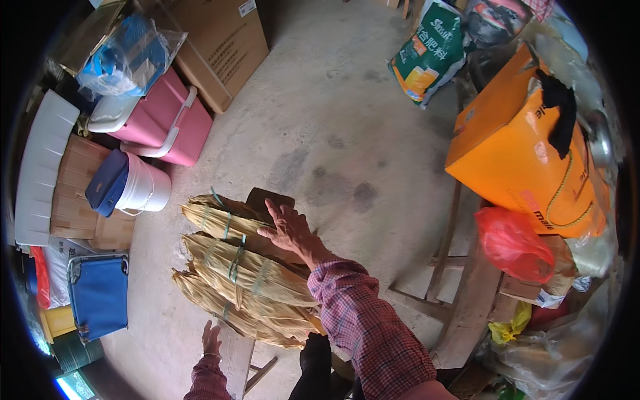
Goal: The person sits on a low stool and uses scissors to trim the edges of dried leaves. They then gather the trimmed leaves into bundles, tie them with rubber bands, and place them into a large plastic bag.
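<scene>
Several bundles of dried yellow-brown leaves, tied with green and pale strips, lie side by side before me. My right hand is spread over the far right part of the bundles, near a dark flat piece; its fingers hold nothing. Below the nearest bundle, my left hand is raised by a wooden bench, fingers up and apart, with nothing in it. What supports the bundles is mostly hidden under them.
At left stand a white bucket, a pink storage box and a folded blue seat. At right, a long wooden bench stands near an orange bag and a red plastic bag.
</scene>
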Available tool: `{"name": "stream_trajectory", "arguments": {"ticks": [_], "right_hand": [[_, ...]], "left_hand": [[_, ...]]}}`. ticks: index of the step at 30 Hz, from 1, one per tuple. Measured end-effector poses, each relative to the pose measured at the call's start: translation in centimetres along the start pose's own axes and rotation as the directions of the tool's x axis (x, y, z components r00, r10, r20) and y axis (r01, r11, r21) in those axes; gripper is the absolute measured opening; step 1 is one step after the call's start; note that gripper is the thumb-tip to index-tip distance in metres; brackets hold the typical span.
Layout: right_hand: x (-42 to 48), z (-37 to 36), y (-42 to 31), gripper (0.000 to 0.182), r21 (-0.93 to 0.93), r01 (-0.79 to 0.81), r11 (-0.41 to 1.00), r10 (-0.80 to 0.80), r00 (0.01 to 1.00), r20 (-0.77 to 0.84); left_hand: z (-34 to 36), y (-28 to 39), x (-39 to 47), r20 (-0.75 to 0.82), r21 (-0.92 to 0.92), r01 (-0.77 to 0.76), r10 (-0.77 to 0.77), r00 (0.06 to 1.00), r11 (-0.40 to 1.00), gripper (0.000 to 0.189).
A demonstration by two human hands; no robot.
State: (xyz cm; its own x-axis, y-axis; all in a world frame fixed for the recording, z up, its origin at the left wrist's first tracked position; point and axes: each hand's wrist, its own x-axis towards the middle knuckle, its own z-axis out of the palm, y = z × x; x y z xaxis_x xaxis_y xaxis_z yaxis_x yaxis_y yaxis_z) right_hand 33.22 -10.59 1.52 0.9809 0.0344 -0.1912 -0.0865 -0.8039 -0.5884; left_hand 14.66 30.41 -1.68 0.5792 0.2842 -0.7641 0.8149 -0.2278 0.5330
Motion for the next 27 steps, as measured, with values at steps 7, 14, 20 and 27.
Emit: {"name": "stream_trajectory", "arguments": {"ticks": [7, 14, 20, 27], "right_hand": [[-10.9, -4.7, 2.2, 0.043, 0.432, 0.290, 0.854, -0.065, 0.883, -0.465], [-35.5, -7.3, 8.9, 0.027, 0.342, 0.207, 0.917, -0.008, 0.864, -0.503], [-46.6, -17.9, 13.9, 0.026, 0.252, -0.406, 0.879, 0.428, 0.903, -0.038], [-40.8, -33.5, 16.7, 0.021, 0.385, -0.115, 0.916, 0.357, 0.672, -0.649]], "left_hand": [[-2.9, -4.9, 0.1, -0.143, 0.191, 0.089, -0.062, 0.988, 0.977, 0.069], [-3.0, -5.1, -5.1, -0.437, 0.382, -0.101, 0.275, 0.857, 0.919, 0.072], [3.3, 0.6, -6.0, -0.492, 0.564, -0.002, 0.338, 0.802, 0.825, 0.076], [15.5, 18.9, -5.5, -0.335, 0.676, -0.372, 0.715, 0.614, 0.636, 0.063]]}}
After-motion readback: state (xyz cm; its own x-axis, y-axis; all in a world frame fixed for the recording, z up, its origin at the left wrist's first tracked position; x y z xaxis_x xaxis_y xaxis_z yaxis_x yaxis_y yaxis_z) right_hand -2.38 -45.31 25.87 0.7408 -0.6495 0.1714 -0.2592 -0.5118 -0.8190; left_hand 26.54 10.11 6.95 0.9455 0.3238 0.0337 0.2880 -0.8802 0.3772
